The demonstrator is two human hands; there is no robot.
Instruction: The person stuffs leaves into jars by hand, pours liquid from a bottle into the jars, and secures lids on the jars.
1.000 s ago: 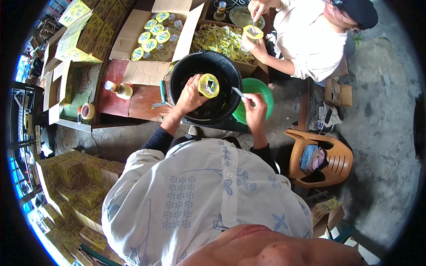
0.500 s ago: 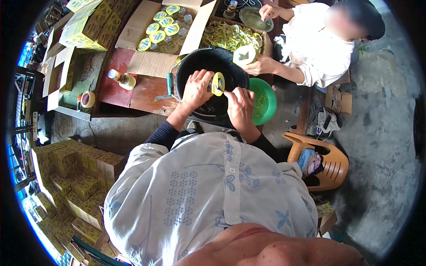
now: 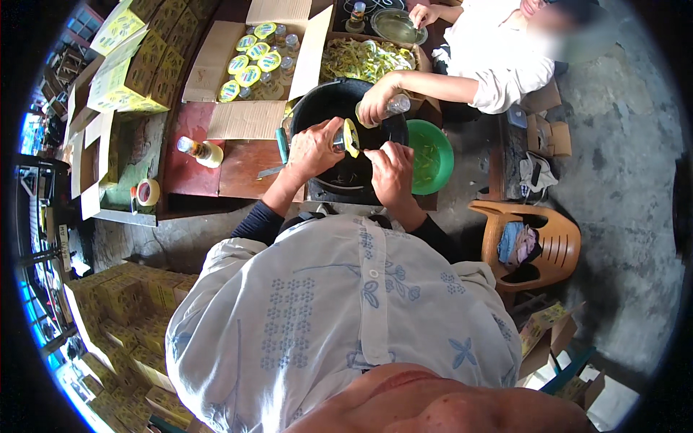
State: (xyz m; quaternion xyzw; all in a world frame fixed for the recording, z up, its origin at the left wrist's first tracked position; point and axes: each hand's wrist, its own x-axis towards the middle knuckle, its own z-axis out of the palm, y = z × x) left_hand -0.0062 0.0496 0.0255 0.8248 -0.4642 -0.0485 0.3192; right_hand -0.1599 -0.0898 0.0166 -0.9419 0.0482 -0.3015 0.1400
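My left hand [image 3: 315, 150] is closed around a clear jar with a yellow label [image 3: 351, 138], held on its side above a large black bucket [image 3: 307, 101]. My right hand [image 3: 392, 173] is beside it with thumb and forefinger pinched together close to the label's lower edge. Anything between those fingertips is too small to make out. Just beyond my hands, a co-worker's hand [image 3: 379, 99] holds another clear jar [image 3: 398, 105] over the bucket's far right side. A few pale scraps lie in the bucket.
An open carton [image 3: 245, 121] of labelled jars stands far left, near a bottle [image 3: 201, 151] and tape roll [image 3: 148, 192]. A green basin [image 3: 442, 160] is right of the bucket. Beyond lies a box of yellow-green peelings [image 3: 361, 59]. An orange chair [image 3: 563, 242] stands right; stacked cartons [image 3: 130, 303] lower left.
The co-worker's near hand has swung left over the bucket with its jar. My hands keep nearly the same place; the labelled jar has turned so its label shows more edge-on.
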